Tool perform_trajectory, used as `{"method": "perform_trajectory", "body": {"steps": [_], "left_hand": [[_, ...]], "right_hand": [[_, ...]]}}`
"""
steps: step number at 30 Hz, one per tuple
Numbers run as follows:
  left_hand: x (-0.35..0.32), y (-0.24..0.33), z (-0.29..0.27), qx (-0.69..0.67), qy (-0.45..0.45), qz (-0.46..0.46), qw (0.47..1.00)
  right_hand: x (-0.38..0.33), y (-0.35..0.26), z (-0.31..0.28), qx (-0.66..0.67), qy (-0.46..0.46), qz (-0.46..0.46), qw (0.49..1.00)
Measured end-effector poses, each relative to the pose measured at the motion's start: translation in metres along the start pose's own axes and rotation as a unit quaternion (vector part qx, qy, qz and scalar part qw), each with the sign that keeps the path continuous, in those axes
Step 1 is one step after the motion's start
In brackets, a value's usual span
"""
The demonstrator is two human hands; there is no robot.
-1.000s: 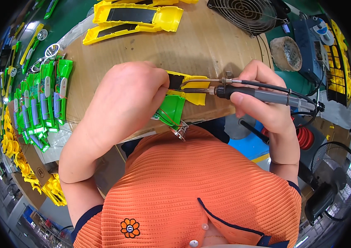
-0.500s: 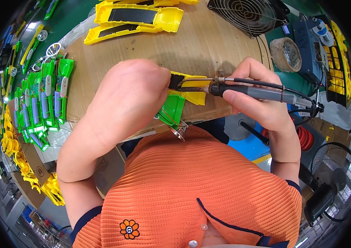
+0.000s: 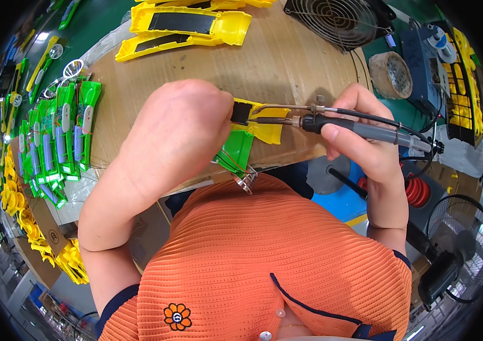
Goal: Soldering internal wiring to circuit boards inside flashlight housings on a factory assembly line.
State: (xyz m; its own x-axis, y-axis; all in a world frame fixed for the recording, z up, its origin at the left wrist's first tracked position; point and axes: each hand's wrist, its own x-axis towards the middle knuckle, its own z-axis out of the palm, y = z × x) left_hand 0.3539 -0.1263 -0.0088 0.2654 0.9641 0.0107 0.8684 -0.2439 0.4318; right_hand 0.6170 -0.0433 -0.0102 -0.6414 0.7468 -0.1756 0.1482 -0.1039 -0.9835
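Note:
My right hand is closed around a soldering iron with a grey and black handle. A thin metal solder-feed tube runs along its top. The iron's tip points left over a yellow plastic casing half, beside its black panel. My left hand is curled shut at the casing's left end; its fingertips are mostly hidden beneath the hand. Just below lies a green casing half with thin red wires and a silver reflector cup at its near end, close to my shirt.
Several green casings with blue cells stand at the left. Yellow casings with black panels lie at the back of the cardboard-topped table. A black fan, a round tub and a blue box stand at the back right.
My right hand and the soldering iron have shifted a little to the right, drawing the tip back from my left hand. The left hand and both casings have hardly moved.

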Motion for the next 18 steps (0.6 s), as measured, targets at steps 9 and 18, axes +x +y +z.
{"method": "perform_trajectory", "body": {"steps": [9, 18], "left_hand": [[-0.002, -0.003, 0.002, -0.001, 0.017, 0.02, 1.0], [-0.002, -0.005, 0.004, -0.022, 0.042, 0.037, 0.998]], "right_hand": [[0.013, -0.007, 0.005, -0.061, -0.048, 0.011, 0.997], [0.009, -0.005, 0.001, -0.047, -0.025, 0.009, 0.999]]}}
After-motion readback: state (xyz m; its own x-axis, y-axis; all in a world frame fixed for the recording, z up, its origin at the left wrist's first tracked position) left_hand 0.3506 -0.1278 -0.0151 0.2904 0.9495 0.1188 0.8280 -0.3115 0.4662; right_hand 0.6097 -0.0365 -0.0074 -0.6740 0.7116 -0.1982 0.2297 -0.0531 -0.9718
